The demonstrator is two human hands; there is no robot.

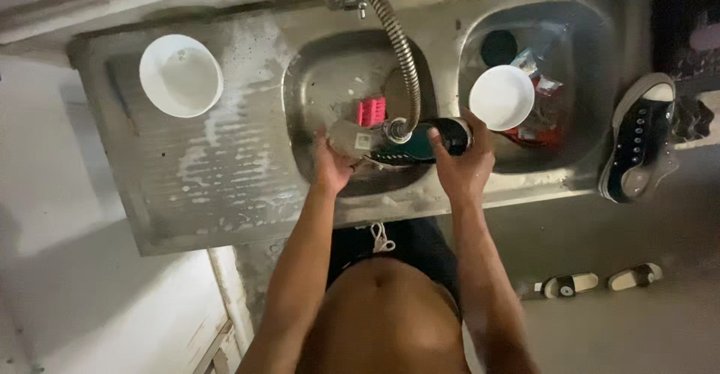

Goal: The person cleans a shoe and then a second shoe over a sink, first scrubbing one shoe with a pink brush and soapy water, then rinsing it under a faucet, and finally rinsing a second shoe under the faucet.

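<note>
I had the dark green sneaker [409,149] clamped between my left hand [330,165] and right hand [459,165] over the sink basin [315,81], and judged wet soles could let it slip from both grips onto the pink brush [371,111] just beyond.

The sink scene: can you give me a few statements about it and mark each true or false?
1. Both hands hold a dark shoe over the left basin. True: the left hand is at the sole end, the right hand at the other end.
2. The hose ends above the right basin. False: its head sits over the shoe in the left basin.
3. A white bowl stands on the drainboard. True.
4. The second shoe lies in the left basin. False: it lies on the counter right of the sink.
5. The pink brush is in the right hand. False: it lies in the left basin.
</note>
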